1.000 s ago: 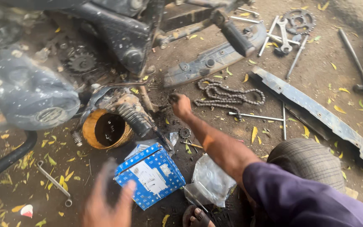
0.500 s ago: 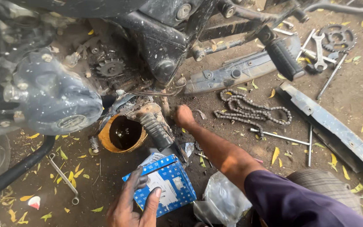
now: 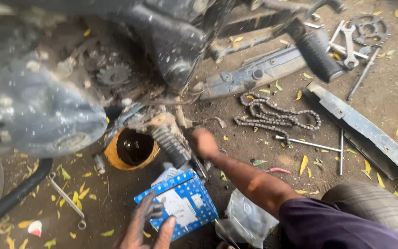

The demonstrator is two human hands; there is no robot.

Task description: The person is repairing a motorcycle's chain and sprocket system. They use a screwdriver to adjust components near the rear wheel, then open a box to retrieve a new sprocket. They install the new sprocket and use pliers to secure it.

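Left hand (image 3: 146, 223) fingers spread flat on the blue box (image 3: 178, 203), pinning it to the dirt just below the orange can (image 3: 132, 150). Right hand (image 3: 204, 142) reaches right of the can; blurred, grip unclear.

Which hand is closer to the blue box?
Left. The left hand rests right on the blue box; the right hand reaches out beyond it, near the dirty spring.

Soft, even daylight with faint shadows; motion blur smears the left side.
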